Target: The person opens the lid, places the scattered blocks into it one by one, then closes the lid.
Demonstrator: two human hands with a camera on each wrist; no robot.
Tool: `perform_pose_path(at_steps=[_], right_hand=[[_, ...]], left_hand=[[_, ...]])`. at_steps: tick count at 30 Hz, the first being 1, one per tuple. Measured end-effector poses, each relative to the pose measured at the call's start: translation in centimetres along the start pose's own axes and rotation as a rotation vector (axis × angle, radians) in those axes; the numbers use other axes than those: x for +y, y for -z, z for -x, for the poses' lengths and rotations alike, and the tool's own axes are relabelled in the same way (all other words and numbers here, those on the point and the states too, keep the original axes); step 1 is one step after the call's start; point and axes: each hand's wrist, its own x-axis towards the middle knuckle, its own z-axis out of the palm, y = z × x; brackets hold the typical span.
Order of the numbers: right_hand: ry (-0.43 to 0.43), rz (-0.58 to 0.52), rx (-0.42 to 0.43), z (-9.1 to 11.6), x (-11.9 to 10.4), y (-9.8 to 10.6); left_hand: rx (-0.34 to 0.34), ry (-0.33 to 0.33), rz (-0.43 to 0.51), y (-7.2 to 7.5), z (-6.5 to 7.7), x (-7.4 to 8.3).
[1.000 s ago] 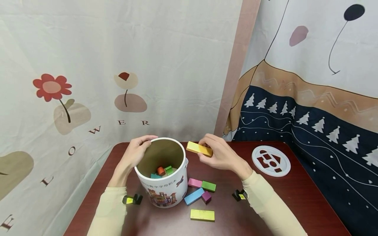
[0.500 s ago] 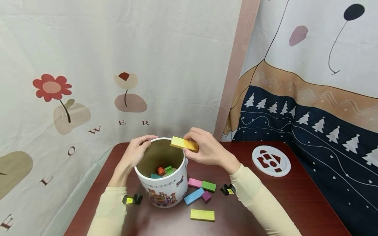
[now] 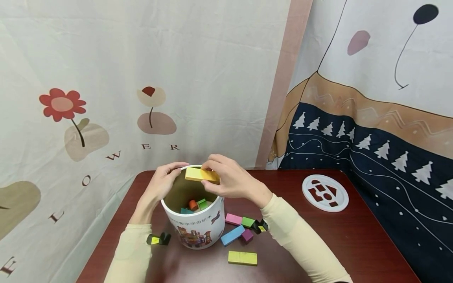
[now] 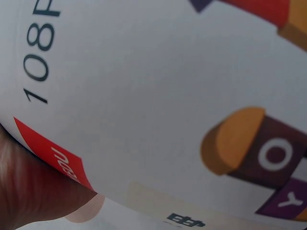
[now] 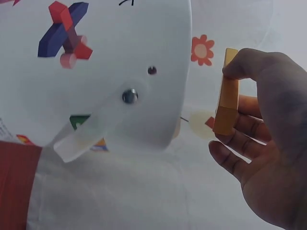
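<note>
Across the near part of a red-brown table (image 3: 354,243), a lime-yellow rectangular block (image 3: 242,258) lies flat, closest to the viewer. Behind it, 4 more blocks form a loose cluster: a purple block (image 3: 247,236), a blue block (image 3: 232,236), a pink block (image 3: 233,219) and a green block (image 3: 247,221), the last partly screened by a black device (image 3: 260,226) at the right cuff.

To the left of the cluster stands a white toy-block bucket (image 3: 198,234), mouth upward, with "108" printed on its side. An orange cylinder (image 3: 192,204), a small green piece (image 3: 202,204) and a teal piece (image 3: 186,211) show inside. A person's left hand (image 3: 163,182) grips the left of the rim. The right hand (image 3: 228,177), thumb and fingers clamped on a yellow rectangular block (image 3: 198,174), holds it above the opening, clear of the wall.

The step in hand appears to be loading blocks into the bucket; the next move would call for lowering the yellow piece past the rim and parting the fingers, the left hand steadying. At least 5 blocks outside suggest unfinished work.

Farther right rests a white shape-sorter lid (image 3: 339,200), before a printed cloth backdrop (image 3: 212,78).
</note>
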Motion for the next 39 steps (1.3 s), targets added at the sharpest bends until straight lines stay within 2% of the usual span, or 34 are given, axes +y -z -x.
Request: perform_pose_path(at_steps=[15, 32, 39], right_hand=[[0.005, 0.04, -0.09, -1.2, -0.5, -1.9], [-0.011, 0.086, -0.127, -1.1, -0.4, -2.4], [-0.001, 0.113, -0.159, -1.1, -0.5, -2.4]], left_hand=[[-0.015, 0.007, 0.001, 0.0, 0.0, -0.2], [-0.016, -0.021, 0.023, 0.1, -0.1, -0.2], [-0.01, -0.048, 0.003, 0.1, -0.1, -0.2]])
